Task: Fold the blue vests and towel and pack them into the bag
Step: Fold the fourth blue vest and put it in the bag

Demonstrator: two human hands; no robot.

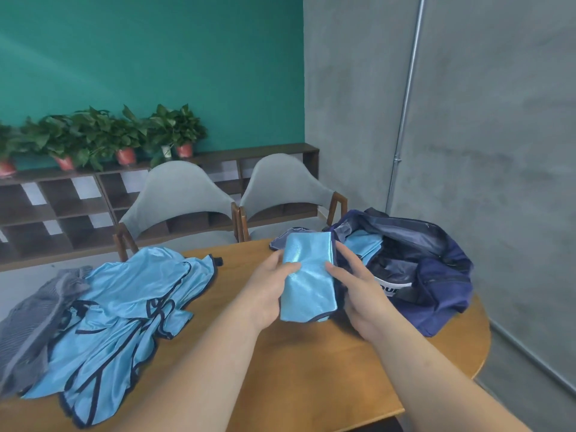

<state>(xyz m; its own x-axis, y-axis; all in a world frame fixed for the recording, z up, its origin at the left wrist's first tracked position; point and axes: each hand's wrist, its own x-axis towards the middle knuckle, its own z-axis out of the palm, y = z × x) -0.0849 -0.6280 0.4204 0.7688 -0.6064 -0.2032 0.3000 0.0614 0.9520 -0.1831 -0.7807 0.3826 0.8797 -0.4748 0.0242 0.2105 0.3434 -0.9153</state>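
A folded light-blue vest [308, 280] is held above the table between both hands, just left of the bag. My left hand [268, 291] grips its left edge with the thumb on top. My right hand [355, 285] grips its right edge the same way. The dark blue bag [436, 275] lies open at the right end of the table, with another folded blue vest [364, 244] inside its mouth. A heap of unfolded blue vests [124, 304] with dark trim lies at the left. Beside them at the far left is a grey towel [28, 325].
The wooden table [296, 369] has a rounded right end near the grey wall. Two grey chairs [187, 207] stand behind it. A low shelf with potted plants [103, 135] runs along the green wall.
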